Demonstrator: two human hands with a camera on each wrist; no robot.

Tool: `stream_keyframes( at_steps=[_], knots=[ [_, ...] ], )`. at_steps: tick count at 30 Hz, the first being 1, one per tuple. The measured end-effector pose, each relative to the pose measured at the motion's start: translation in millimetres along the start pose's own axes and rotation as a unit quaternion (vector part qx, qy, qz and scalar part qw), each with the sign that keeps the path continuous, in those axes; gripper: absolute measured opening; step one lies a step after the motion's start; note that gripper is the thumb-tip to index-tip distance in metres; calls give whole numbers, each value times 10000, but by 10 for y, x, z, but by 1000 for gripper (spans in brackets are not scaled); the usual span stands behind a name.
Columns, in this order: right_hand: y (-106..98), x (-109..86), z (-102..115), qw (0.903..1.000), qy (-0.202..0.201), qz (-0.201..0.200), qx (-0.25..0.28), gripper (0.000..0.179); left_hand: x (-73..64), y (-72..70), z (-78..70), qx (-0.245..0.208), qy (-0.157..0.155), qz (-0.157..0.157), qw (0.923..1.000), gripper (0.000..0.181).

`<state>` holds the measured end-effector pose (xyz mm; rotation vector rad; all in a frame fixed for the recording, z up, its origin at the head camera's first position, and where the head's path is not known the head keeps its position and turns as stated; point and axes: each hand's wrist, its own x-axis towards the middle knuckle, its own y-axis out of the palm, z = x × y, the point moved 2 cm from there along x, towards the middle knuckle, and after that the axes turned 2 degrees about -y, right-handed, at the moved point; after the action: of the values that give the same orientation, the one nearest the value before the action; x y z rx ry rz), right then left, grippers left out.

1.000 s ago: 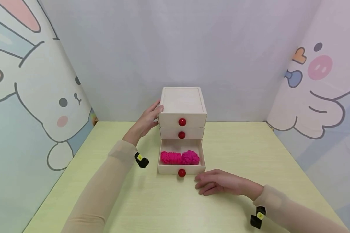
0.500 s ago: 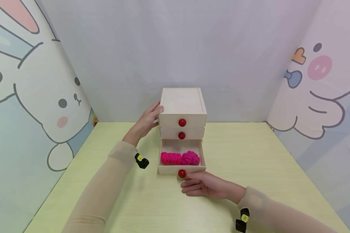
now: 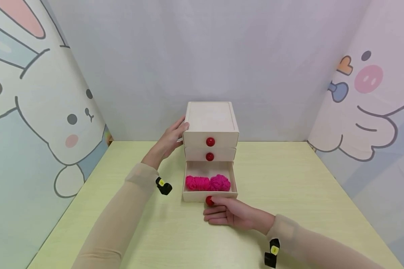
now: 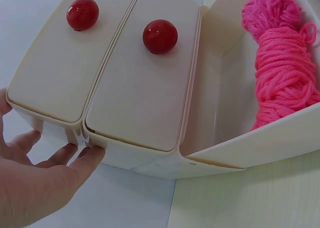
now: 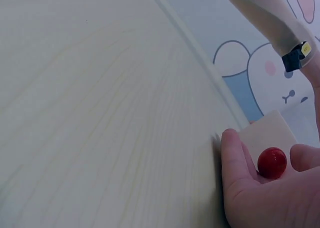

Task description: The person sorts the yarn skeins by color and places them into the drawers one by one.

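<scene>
A small white drawer cabinet stands on the table, its bottom drawer pulled out. Inside the drawer lie two bundles of yarn, one hot pink and one magenta. My left hand rests against the cabinet's left side, thumb at the top edge; in the left wrist view its fingertips touch the side wall. My right hand is at the bottom drawer's red knob, which sits between thumb and fingers. The fingers stay fairly straight, and the right wrist view shows a narrow gap beside the thumb.
The two upper drawers, each with a red knob, are closed. Pale wood tabletop surrounds the cabinet. A plain curtain hangs behind, with cartoon-printed cloth at both sides.
My right hand has moved left along the drawer front to the bottom knob, its thumb coming up to it. The left hand, cabinet and yarn have stayed put.
</scene>
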<state>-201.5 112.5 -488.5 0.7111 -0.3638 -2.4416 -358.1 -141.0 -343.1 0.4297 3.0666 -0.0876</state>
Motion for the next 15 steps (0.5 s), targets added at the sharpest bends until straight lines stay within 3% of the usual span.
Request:
stream_keyframes(
  at_steps=[15],
  knots=[
    [22, 85, 28, 9995, -94, -290, 119, 60, -18, 0, -8, -53, 23, 15, 10000, 67]
  ],
)
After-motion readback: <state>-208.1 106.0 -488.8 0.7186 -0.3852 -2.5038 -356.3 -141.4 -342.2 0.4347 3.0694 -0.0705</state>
